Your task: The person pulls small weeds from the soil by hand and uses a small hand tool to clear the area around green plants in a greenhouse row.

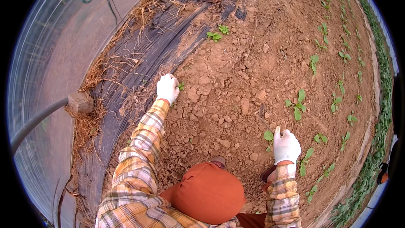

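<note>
My left hand (167, 88), in a white knit glove, reaches down to the soil beside the black plastic sheet. Its fingers curl downward next to a small green weed (181, 86); their tips are hidden, so I cannot tell whether they grip it. In its own white glove, my right hand (286, 144) is closed around what looks like a slim hand hoe (262, 121), its thin shaft and small dark blade soil-coloured against the ground. The handle is hidden in my fist. A leafy seedling (268, 135) stands just left of that hand.
Rows of seedlings (297, 104) grow along the right. Black plastic sheet (104, 101) with dry straw (84, 126) borders the left, beside a clear film wall (41, 69) and a grey pipe (39, 120). Two weeds (215, 36) grow ahead. My orange-clad knee (212, 193) is below.
</note>
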A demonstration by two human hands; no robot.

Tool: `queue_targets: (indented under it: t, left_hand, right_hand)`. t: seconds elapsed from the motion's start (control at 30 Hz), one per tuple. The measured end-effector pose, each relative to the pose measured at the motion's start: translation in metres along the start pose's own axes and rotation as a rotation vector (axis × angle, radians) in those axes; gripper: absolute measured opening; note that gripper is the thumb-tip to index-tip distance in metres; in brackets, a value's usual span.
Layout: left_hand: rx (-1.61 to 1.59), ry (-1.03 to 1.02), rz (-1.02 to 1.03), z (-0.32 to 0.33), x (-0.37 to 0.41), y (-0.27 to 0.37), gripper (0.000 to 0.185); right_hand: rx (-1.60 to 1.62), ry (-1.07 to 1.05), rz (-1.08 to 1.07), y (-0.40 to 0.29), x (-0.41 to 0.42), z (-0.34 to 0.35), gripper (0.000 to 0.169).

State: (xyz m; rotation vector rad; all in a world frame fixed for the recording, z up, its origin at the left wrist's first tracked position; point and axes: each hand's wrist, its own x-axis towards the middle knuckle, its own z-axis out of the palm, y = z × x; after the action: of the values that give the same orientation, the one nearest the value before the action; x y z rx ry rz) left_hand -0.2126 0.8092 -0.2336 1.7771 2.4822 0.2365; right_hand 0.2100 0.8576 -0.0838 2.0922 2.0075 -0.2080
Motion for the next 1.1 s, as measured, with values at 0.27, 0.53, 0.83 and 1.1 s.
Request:
queue_targets:
  t: [0.27, 0.53, 0.83, 1.1]
  left_hand:
    - [-0.052, 0.051, 0.007, 0.0, -0.006, 0.007, 0.013]
    - [-0.042, 0.055, -0.041, 0.001, -0.006, 0.009, 0.017]
    - [-0.156, 0.116, -0.099, 0.008, -0.005, -0.008, 0.012]
    - [-0.53, 0.508, -0.495, -0.022, -0.01, -0.041, 0.029]
  right_hand:
    - [-0.008, -0.029, 0.016, 0.001, 0.002, -0.002, 0.043]
    - [-0.006, -0.049, 0.026, 0.0, 0.003, -0.002, 0.043]
    - [-0.007, -0.038, 0.027, -0.001, 0.001, -0.003, 0.042]
    - [0.003, -0.027, 0.013, -0.001, 0.001, -0.003, 0.042]
